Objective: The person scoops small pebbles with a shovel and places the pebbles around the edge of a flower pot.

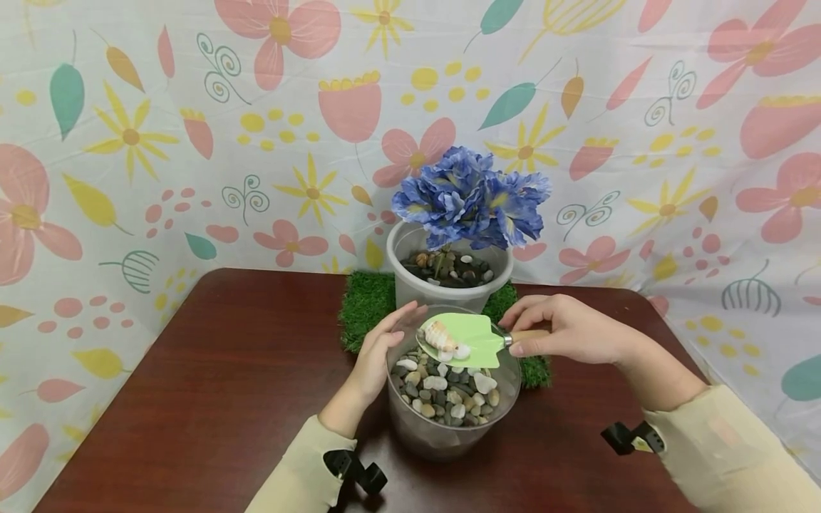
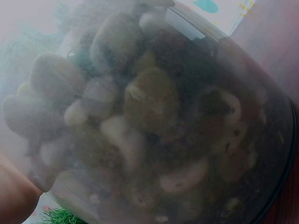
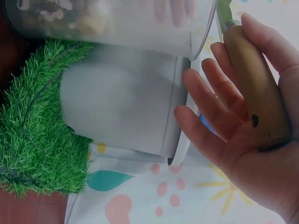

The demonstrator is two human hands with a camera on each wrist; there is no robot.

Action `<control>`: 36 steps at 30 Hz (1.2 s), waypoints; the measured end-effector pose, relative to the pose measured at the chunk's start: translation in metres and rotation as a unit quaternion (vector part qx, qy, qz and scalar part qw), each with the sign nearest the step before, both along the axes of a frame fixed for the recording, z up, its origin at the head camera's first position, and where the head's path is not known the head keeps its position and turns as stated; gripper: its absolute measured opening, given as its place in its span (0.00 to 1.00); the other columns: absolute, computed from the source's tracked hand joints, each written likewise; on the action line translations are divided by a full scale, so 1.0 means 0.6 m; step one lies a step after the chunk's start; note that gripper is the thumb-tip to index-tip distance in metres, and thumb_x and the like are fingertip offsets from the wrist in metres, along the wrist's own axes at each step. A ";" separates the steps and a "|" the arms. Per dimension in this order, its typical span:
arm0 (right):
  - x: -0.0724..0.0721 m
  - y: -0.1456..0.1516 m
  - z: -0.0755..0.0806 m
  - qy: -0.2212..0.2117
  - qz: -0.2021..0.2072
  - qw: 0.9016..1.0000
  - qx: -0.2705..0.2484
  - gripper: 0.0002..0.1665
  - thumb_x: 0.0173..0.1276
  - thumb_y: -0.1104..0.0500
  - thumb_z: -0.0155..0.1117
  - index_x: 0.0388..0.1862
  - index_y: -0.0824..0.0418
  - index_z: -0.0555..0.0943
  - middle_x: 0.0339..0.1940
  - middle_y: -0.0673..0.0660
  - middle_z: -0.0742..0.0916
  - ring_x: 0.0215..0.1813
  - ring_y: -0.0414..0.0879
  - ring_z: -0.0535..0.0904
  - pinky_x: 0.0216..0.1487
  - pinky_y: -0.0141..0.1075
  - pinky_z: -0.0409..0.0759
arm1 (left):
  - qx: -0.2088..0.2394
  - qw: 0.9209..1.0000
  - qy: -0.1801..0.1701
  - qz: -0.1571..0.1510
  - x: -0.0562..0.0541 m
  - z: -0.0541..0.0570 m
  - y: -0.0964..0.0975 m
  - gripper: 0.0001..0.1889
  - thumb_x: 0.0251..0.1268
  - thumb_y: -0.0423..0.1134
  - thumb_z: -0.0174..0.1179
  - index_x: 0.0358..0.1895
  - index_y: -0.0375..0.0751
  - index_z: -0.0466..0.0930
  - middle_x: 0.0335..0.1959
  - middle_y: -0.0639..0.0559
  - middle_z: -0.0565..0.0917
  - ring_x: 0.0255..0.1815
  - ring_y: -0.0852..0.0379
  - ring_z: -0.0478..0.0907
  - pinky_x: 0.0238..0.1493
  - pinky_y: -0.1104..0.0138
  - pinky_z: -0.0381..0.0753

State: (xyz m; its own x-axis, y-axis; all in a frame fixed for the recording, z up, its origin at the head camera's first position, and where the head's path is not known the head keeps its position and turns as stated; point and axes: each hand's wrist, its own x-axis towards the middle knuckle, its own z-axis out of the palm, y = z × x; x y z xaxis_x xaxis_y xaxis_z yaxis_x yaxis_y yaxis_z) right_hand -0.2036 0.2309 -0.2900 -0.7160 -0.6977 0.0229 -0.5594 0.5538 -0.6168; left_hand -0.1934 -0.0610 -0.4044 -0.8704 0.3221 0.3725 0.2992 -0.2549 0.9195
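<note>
In the head view my right hand point(image 1: 558, 329) holds a small trowel point(image 1: 474, 329) with a light green blade by its wooden handle point(image 3: 256, 84), thumb along it in the right wrist view. A striped spiral seashell point(image 1: 440, 336) and a few small white stones lie on the blade. The blade is over a clear bucket point(image 1: 442, 445) partly filled with mixed pebbles point(image 1: 449, 395). My left hand point(image 1: 372, 356) rests against the bucket's left side, fingers extended along the rim. Through the frosted wall, pebbles point(image 2: 152, 100) show in the left wrist view.
Behind the bucket, a white pot point(image 1: 410, 285) with blue artificial flowers point(image 1: 471, 196) and pebbles stands on a square of artificial grass point(image 1: 368, 310). A dark red-brown table point(image 1: 212, 399) lies beneath, with a floral cloth point(image 1: 256, 214) hanging at its back.
</note>
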 end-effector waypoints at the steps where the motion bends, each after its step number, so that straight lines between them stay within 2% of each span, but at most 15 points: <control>1: -0.001 0.000 0.000 0.001 -0.002 1.000 0.001 0.03 0.62 0.53 0.65 0.31 0.46 0.85 0.50 0.50 0.83 0.52 0.38 0.78 0.41 0.31 0.78 | 0.001 1.000 -0.001 0.000 0.000 0.000 0.000 0.29 0.66 0.34 0.32 0.71 0.28 0.55 0.68 0.30 0.64 0.71 0.38 0.59 0.73 0.49 0.54; 12: -0.008 0.003 0.005 0.008 -0.031 0.999 0.004 0.04 0.62 0.51 0.65 0.31 0.46 0.86 0.51 0.54 0.83 0.51 0.37 0.77 0.40 0.31 0.78 | -0.005 1.000 -0.016 0.008 0.001 0.000 0.001 0.30 0.65 0.35 0.32 0.71 0.30 0.56 0.69 0.33 0.65 0.71 0.41 0.60 0.72 0.50 0.57; 22: -0.019 0.001 0.009 0.046 -0.042 0.998 0.023 0.04 0.62 0.50 0.65 0.32 0.45 0.86 0.49 0.50 0.84 0.53 0.37 0.77 0.43 0.29 0.76 | -0.018 1.000 -0.003 0.018 0.000 -0.002 -0.002 0.29 0.65 0.35 0.33 0.71 0.32 0.57 0.68 0.32 0.65 0.68 0.37 0.64 0.72 0.51 0.59; 30: -0.029 -0.003 0.011 0.053 -0.051 0.997 0.019 0.06 0.62 0.51 0.65 0.34 0.50 0.87 0.48 0.50 0.84 0.47 0.35 0.78 0.38 0.30 0.76 | 0.000 1.000 0.007 -0.003 -0.003 -0.007 -0.002 0.29 0.67 0.36 0.33 0.71 0.31 0.55 0.68 0.31 0.64 0.69 0.35 0.62 0.72 0.47 0.56; 36: -0.035 -0.006 0.014 0.046 -0.062 0.997 0.015 0.06 0.63 0.52 0.64 0.34 0.49 0.86 0.48 0.53 0.84 0.34 0.37 0.79 0.30 0.31 0.73 | -0.001 1.000 0.018 -0.008 -0.002 -0.007 -0.002 0.29 0.67 0.36 0.33 0.72 0.32 0.55 0.68 0.30 0.65 0.69 0.35 0.62 0.71 0.45 0.56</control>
